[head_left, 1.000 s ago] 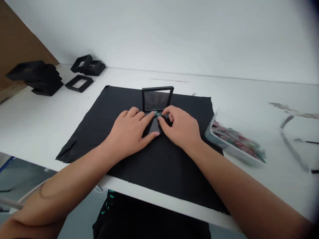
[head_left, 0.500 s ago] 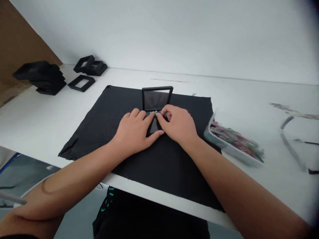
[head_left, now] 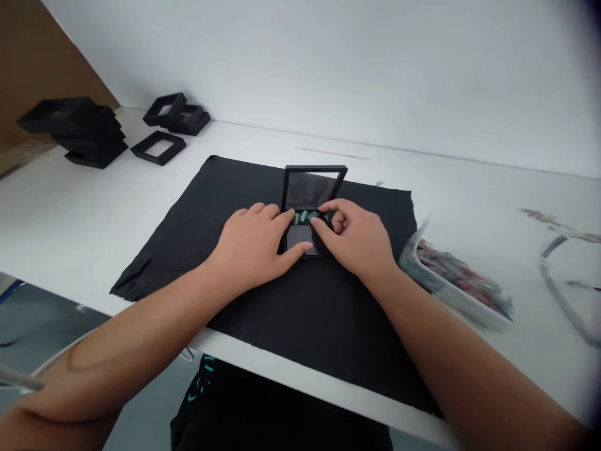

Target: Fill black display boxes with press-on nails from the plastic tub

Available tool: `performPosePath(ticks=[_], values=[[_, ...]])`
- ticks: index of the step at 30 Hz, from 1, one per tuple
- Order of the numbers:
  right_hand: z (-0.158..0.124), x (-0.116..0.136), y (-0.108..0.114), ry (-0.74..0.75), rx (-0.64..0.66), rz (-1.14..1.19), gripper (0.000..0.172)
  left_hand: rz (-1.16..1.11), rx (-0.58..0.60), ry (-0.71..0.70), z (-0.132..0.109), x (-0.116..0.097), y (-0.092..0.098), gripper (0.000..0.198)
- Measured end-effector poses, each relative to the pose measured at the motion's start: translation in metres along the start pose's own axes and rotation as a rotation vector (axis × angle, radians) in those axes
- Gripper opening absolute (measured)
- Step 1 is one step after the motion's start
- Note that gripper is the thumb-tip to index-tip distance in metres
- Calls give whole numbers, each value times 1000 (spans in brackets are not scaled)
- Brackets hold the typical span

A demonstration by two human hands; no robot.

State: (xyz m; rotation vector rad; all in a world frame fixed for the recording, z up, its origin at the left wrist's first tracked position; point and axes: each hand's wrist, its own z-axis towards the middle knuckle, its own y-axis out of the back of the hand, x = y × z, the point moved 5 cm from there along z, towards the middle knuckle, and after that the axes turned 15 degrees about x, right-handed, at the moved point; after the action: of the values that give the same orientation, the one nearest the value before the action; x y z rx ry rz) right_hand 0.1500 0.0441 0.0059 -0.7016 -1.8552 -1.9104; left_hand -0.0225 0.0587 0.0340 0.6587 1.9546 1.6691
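Hinged black display case: centre of view, lid standing
Green pieces: by the hinge, apparently being lined up
Left hand: spread, thumb resting on the case
Right hand: fingertips at the rightmost piece; can't tell if pinched
Next touch: probably wants lightness
White table: black mat, plastic tub right, black frames upper left

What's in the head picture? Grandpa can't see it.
A bare left hand and right hand work at an open, clear-paned black rectangular frame, small green pieces between the hands. The frame's on a black mat on a white table near a translucent plastic tub.
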Motion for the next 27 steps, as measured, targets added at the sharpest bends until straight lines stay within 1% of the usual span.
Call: performPosePath(ticks=[4, 9, 17, 21, 27], values=[[0, 1, 0, 41, 7, -16, 23, -12, 5, -16, 0, 1, 0, 57], [2, 0, -2, 97, 22, -35, 25, -3, 37, -20, 1, 2, -2, 57], [-2, 5, -3, 127, 52, -21, 28, -8, -7, -52, 2, 1, 0, 53], [-3, 7, -4, 159, 74, -36, 29, 5, 8, -69, 3, 1, -2, 48], [-1, 6, -6, 164, 91, -50, 29, 12, 43, -99, 5, 1, -3, 50]])
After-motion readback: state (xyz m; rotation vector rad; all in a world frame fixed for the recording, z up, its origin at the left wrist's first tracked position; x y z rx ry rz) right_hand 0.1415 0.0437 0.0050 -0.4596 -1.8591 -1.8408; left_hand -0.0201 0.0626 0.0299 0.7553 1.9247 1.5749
